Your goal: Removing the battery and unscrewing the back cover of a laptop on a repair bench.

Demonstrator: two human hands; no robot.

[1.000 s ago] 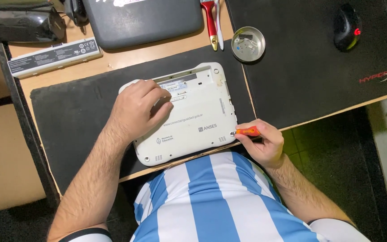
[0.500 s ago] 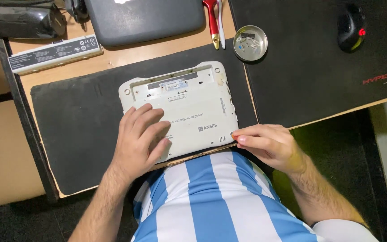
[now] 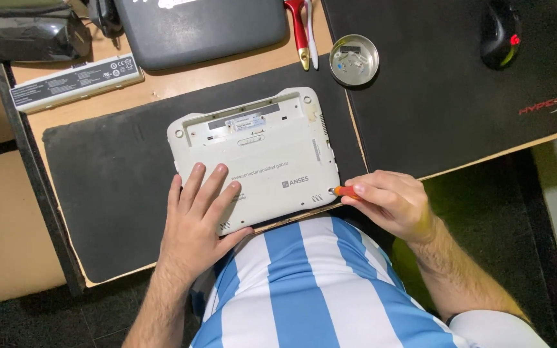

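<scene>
A white laptop (image 3: pixel 259 161) lies upside down on a black mat (image 3: pixel 111 193) on the counter (image 3: pixel 162 80). The left hand (image 3: pixel 198 219) rests flat and open on its near left corner. The right hand (image 3: pixel 391 203) grips an orange screwdriver (image 3: pixel 345 191), apparently at the laptop's near right corner. A white battery (image 3: pixel 75 82) bearing a pale rectangular label lies far left.

a second ago the left hand (image 3: pixel 196 222) lay over the upper left of the white laptop (image 3: pixel 256 158); it has slid down to the lower left part, fingers spread flat. the laptop has turned slightly, its near edge now tipped toward the right. the right hand (image 3: pixel 391 203), which half a second ago covered the orange screwdriver (image 3: pixel 345 191), now shows its tip at the laptop's lower right corner.
</scene>
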